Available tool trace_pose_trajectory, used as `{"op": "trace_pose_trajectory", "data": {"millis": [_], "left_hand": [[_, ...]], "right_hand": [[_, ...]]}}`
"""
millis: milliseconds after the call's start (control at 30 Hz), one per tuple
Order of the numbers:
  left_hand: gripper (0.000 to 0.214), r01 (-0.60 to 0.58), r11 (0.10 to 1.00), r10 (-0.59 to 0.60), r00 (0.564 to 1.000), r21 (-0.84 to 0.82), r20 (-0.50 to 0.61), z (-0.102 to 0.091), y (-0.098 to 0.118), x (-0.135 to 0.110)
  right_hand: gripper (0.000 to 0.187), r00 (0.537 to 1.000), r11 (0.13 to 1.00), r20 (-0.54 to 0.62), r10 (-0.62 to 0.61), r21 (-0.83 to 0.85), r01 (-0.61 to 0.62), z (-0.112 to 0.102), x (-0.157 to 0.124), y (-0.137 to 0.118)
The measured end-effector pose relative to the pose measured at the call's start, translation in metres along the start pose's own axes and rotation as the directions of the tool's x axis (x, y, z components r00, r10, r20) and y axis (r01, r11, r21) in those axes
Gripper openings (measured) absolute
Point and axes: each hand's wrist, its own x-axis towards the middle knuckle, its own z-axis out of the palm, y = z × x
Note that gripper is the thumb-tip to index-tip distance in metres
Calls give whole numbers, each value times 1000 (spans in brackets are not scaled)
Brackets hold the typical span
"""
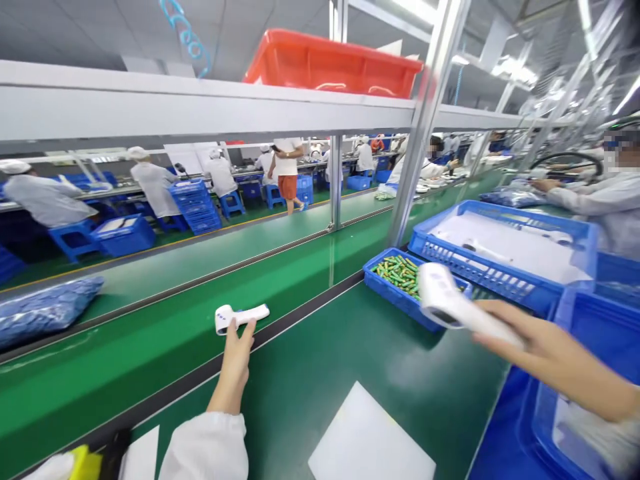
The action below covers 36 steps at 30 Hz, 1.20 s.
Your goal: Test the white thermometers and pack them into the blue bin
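On a factory assembly line, a person's right hand [537, 347] grips a white handheld infrared thermometer [463, 303] by its handle, fingers closed around it, and holds it up above a green bench mat [440, 380]. The left hand [233, 367] is half open, its fingertips [249, 327] at the handle of a second thermometer [241, 317] lying on a green conveyor belt [165, 313]; they appear to touch it without closing on it. Just past the raised thermometer sits a blue tray [395, 287] heaped with green batteries [397, 273]. Beside the tray, a blue mesh-sided crate [493, 230] lined with white sheeting holds more white thermometers [485, 252]. A white card [370, 437] lies on the mat, and a blue bin [575, 340] stands at near right. A co-worker [613, 213] in a white smock works at far right, an orange-red crate [330, 67] rests on the overhead shelf [150, 100], and workers in white smocks and caps [155, 183] line the far side of the belt.
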Motion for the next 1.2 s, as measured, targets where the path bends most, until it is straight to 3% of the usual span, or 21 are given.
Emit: {"op": "trace_pose_trajectory", "data": {"millis": [33, 100, 167, 200, 267, 333, 433, 500, 567, 667, 800, 1033, 1200], "left_hand": [[63, -13, 1000, 14, 997, -22, 70, 10, 1, -13], [70, -19, 996, 43, 961, -90, 272, 32, 4, -44], [85, 65, 979, 52, 835, -193, 547, 50, 8, -76], [86, 99, 971, 53, 801, -220, 596, 55, 10, -90], [84, 99, 961, 69, 816, -258, 573, 58, 18, -108], [84, 56, 958, 89, 875, -283, 476, 54, 30, -114], [84, 7, 953, 105, 930, -302, 353, 42, 47, -106], [82, -24, 950, 117, 952, -311, 283, 35, 54, -98], [79, -47, 945, 126, 966, -325, 226, 30, 56, -91], [77, -58, 937, 128, 974, -345, 184, 24, 55, -84], [80, -25, 933, 102, 975, -359, 197, 20, 52, -77], [74, 4, 924, 79, 976, -382, 203, 18, 50, -74], [76, 32, 918, 60, 974, -395, 219, 18, 52, -73]], "right_hand": [[36, 992, 999, 122, -30, -25, 34, 8, 3, -11], [43, 925, 988, 363, -112, -57, 142, 35, 9, -39], [40, 864, 963, 454, -217, -44, 265, 65, 16, -70], [42, 828, 948, 490, -274, -8, 318, 78, 20, -82], [40, 772, 926, 525, -358, 96, 365, 97, 30, -94], [31, 792, 948, 541, -282, 32, 316, 102, 47, -83], [27, 884, 916, 459, 89, -386, 108, 91, 83, -31], [27, 886, 851, 388, 255, -525, -15, 81, 104, 14], [25, 854, 813, 390, 344, -579, -63, 75, 116, 53], [28, 832, 828, 439, 339, -560, -42, 75, 119, 93], [28, 853, 865, 442, 278, -501, -23, 86, 115, 114], [25, 881, 927, 423, 214, -373, -45, 91, 118, 122], [23, 907, 958, 355, 228, -249, -143, 87, 111, 113]]}}
